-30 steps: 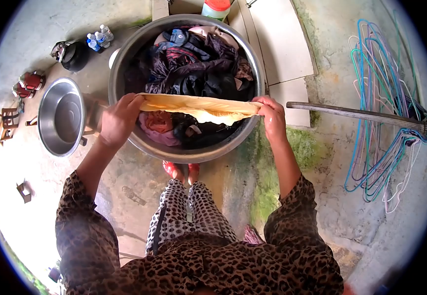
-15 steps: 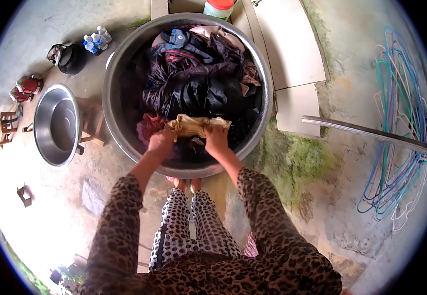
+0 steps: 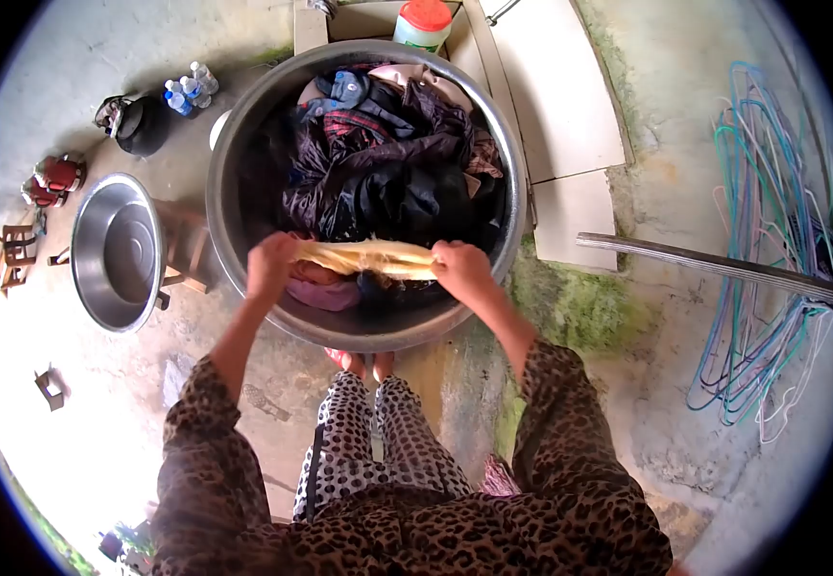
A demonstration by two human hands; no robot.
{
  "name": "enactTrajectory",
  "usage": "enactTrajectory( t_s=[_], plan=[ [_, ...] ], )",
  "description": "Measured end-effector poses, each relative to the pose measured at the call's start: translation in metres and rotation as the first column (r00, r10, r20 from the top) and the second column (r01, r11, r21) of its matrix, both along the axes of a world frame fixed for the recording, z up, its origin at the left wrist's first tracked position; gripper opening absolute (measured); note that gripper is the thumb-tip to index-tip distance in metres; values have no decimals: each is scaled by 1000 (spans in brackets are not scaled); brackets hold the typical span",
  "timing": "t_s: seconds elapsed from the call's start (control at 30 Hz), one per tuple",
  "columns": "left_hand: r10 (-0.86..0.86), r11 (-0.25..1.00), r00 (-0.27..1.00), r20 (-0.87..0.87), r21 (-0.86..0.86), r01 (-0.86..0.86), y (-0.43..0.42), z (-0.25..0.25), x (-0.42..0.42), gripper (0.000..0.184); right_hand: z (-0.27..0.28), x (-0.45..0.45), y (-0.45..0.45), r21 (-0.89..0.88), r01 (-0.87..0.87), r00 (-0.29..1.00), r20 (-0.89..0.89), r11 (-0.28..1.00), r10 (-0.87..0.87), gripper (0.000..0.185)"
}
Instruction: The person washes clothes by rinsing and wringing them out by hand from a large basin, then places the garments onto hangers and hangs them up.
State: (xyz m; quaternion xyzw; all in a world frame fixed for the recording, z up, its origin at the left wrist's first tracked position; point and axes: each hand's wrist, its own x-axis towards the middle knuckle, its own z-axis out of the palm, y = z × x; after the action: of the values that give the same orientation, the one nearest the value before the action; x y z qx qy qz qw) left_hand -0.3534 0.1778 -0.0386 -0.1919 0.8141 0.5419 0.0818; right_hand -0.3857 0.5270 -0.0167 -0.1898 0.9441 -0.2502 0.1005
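Yellow cloth (image 3: 368, 257), a single piece, stretches from the left hand (image 3: 272, 264) to the right hand (image 3: 462, 269), its long axis running sideways above the near part of one large tub (image 3: 368, 341); neither hand is nearer. Each hand is closed around one end. One smaller basin (image 3: 114, 216) stands to the left; the heaped dark clothes (image 3: 397, 197) overlap too much to count.

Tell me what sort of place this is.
Probably a household laundry spot, perhaps a yard or patio: a large metal tub holds heaped dark clothes, coloured hangers are bunched at one side, and the concrete floor is stained.
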Motion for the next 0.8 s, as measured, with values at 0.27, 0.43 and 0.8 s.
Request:
enactTrajectory(
  t_s=[0.27,0.43,0.8],
  plan=[
    [206,936,946,-251,331,-117,4,162,-11,17,157,-6,-4,256,-151,988,68,955,139,23],
    [286,892,913,-290,428,-143,48,174,-17,18,145,-20,-16,-761,-89,987,21,643,162,40],
    [-85,993,941,-328,-109,52,94,88,6,38,-16,13,-69,-363,232,956,-85,903,-279,32]
  ],
)
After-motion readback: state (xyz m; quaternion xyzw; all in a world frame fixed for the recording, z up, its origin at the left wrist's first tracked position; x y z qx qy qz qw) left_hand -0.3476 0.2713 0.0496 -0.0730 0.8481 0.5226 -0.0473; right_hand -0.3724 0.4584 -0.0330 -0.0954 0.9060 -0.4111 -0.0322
